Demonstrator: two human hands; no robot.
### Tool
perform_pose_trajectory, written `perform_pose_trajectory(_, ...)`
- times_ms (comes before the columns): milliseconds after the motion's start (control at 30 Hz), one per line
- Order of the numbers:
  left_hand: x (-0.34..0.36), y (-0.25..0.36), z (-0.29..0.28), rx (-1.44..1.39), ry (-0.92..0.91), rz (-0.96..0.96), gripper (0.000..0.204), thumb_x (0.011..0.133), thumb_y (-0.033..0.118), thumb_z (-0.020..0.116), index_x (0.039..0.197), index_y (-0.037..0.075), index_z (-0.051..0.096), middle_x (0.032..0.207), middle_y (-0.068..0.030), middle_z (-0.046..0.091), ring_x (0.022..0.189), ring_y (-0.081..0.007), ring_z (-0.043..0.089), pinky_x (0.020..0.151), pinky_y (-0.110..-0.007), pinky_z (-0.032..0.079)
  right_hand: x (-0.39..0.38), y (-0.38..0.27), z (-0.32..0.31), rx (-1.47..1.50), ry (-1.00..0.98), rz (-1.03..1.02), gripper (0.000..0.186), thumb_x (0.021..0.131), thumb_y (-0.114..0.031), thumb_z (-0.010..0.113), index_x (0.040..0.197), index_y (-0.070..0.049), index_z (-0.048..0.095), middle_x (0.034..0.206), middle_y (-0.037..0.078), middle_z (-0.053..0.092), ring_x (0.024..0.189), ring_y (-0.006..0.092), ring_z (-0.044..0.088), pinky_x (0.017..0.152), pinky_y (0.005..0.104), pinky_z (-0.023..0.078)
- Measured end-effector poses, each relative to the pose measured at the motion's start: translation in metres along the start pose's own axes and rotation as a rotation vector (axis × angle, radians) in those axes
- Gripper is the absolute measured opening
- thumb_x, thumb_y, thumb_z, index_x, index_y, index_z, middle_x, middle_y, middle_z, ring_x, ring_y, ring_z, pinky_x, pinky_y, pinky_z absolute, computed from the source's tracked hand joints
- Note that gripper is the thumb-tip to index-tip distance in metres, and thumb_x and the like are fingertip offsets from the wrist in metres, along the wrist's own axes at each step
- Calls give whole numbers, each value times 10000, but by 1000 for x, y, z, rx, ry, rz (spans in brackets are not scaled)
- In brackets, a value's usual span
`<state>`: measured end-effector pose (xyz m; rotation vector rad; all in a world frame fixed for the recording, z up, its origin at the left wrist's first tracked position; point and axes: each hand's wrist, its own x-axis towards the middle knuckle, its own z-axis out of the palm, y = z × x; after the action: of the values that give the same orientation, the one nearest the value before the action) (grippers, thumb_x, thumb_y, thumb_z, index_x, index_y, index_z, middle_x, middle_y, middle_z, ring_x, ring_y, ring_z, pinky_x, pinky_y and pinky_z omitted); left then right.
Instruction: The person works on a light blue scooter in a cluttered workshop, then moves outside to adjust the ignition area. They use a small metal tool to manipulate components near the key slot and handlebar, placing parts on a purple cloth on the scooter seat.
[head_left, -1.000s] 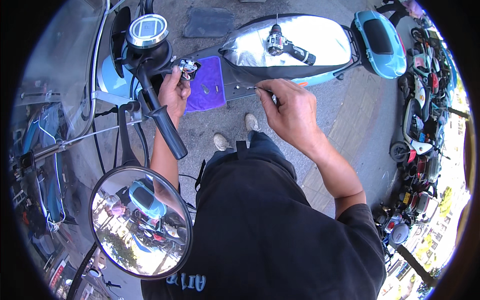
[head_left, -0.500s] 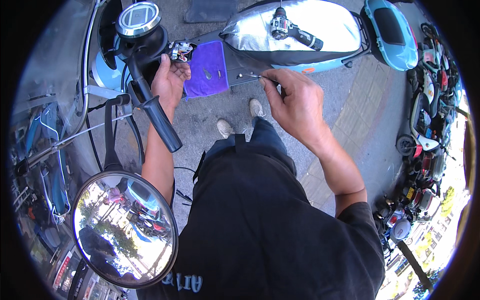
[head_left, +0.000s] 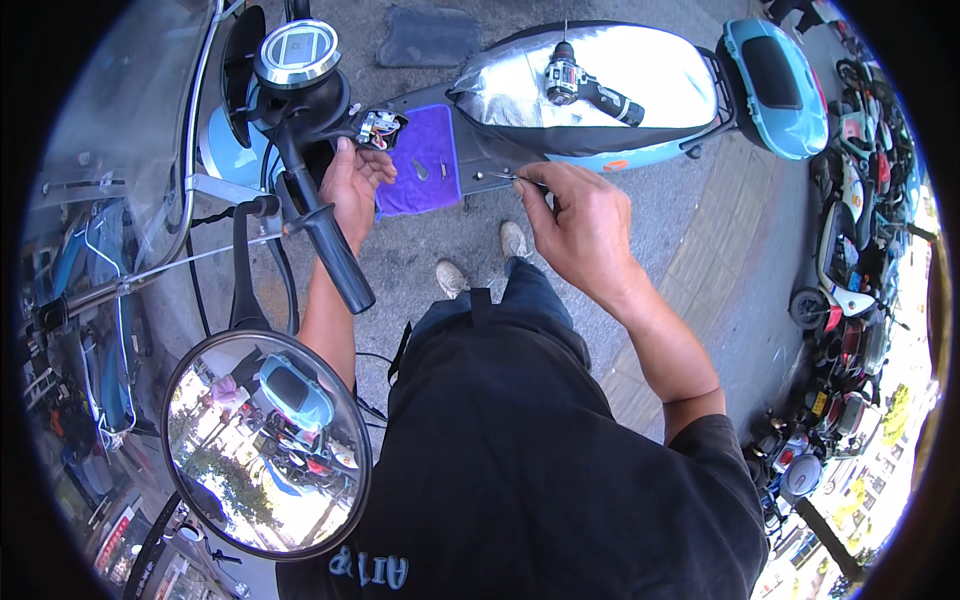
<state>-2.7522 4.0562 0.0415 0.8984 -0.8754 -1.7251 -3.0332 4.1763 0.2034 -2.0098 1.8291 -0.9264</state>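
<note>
My left hand is open, palm up and fingers loosely curled, just below an opened switch housing with coloured wires showing inside, beside the scooter's handlebar. Whether its thumb touches the housing I cannot tell. In my right hand, thumb and fingers pinch a slim screwdriver, its thin shaft pointing left. A tiny piece sits at the shaft's tip, too small to name. Between the housing and the seat, a purple cloth lies over the footboard, with two small metal parts on it.
A black power drill rests on the silver-covered seat. The black grip and a round mirror stand close by my left forearm. Beyond the seat is a blue top box. Parked scooters line the right.
The view has shifted slightly, so the handlebar and mirror appear farther right. My right hand has moved a little left and down with the screwdriver. My left hand keeps its place below the housing.
</note>
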Motion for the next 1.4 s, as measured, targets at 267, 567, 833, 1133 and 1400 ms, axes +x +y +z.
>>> perform_pose_trajectory(267,-7,-6,3,114,101,30,448,1137,434,443,1116,25,626,952,-111,681,893,-208,670,830,-364,528,1,3,4,17,22,-5,96,903,-113,751,974,-47,750,891,133,749,822,340,728,713,421,567)
perform_pose_trajectory(567,-28,5,24,344,29,175,496,1020,32,654,1468,-42,455,1386,-162,606,1280,-214,576,1120,-352,425,1,7,4,24,-1,-5,120,927,-127,746,1004,-37,759,899,144,756,794,335,732,686,407,560)
perform_pose_trajectory(833,-43,2,50,433,189,383,622,1028,-61,573,1570,-31,270,1490,-236,516,1343,-293,592,1124,-416,502,6,5,1,17,-8,-7,81,895,-97,739,952,-39,739,872,133,742,818,344,723,720,430,562)
perform_pose_trajectory(1133,-53,0,66,224,265,456,749,1018,-43,601,1634,15,178,1388,-252,588,1243,-322,660,1050,-424,546,15,3,-2,16,-38,-24,80,902,-93,732,955,-34,735,864,138,735,824,348,723,717,436,559)
perform_pose_trajectory(1400,-40,7,58,381,226,346,667,1014,-6,629,1609,-17,328,1338,-231,648,1225,-298,683,1096,-412,530,22,5,-2,13,-49,-88,127,922,-121,751,1010,-30,762,881,147,753,741,319,721,644,383,544)
